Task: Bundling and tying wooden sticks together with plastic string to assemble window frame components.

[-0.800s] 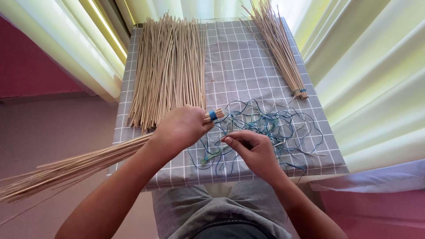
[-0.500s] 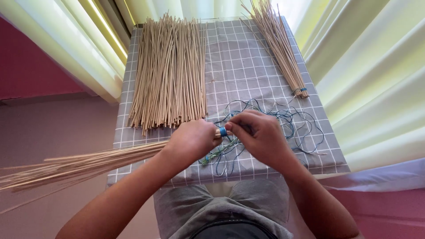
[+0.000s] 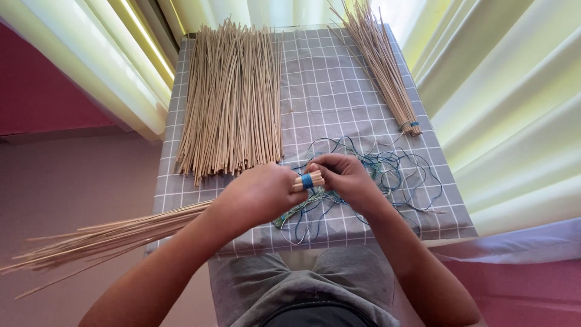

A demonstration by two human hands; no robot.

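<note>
Near table edge, both hands at one bundle end.

Left hand (image 3: 257,194) clenched around bundle of thin tan reed sticks (image 3: 109,236); long axis running left and off grey checked tablecloth (image 3: 339,91), bound end (image 3: 308,180) pointing right. Right hand (image 3: 345,178) directly beside it, fingers pinched at blue wrapping, nearer of the two. Beyond: tangle of blue-green wire loops (image 3: 393,172), loose tan stick pile (image 3: 233,103), tied bundle (image 3: 387,66).
</note>
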